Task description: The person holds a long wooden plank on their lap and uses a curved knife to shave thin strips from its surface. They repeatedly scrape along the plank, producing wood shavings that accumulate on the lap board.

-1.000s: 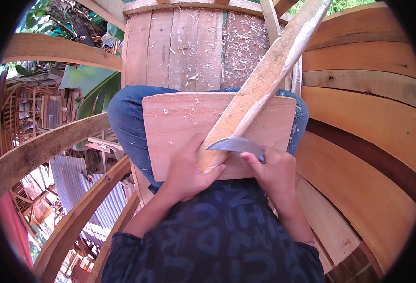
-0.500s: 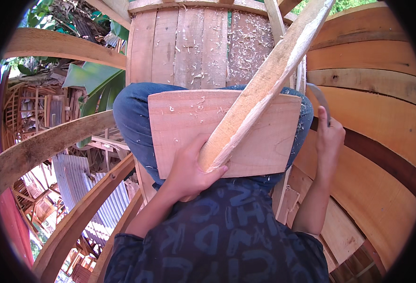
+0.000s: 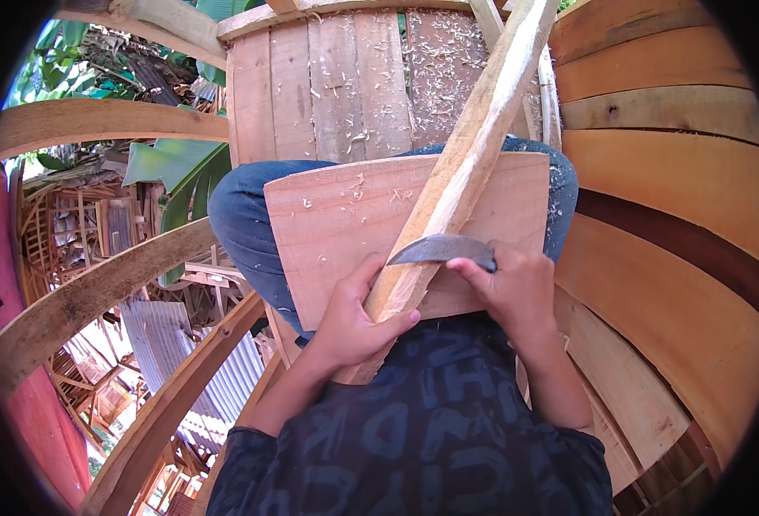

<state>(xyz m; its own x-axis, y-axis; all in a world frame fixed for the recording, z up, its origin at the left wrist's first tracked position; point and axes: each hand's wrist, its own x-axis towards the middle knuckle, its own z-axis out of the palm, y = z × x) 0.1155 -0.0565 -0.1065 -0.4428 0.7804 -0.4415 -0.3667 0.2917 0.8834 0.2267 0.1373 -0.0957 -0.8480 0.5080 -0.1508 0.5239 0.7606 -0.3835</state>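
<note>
With the left hand (image 3: 354, 322) clenched on the long pale wooden stick (image 3: 452, 185) just below the right hand's (image 3: 517, 292) gripped curved grey blade (image 3: 440, 250), a slip could cut those fingers.

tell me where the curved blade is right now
In the head view, just right of centre: the curved blade lies across the long wooden stick, held in the right hand, over the flat board.

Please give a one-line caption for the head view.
Left hand grips a wooden stick on a lap board; right hand holds a curved blade on it.
</note>
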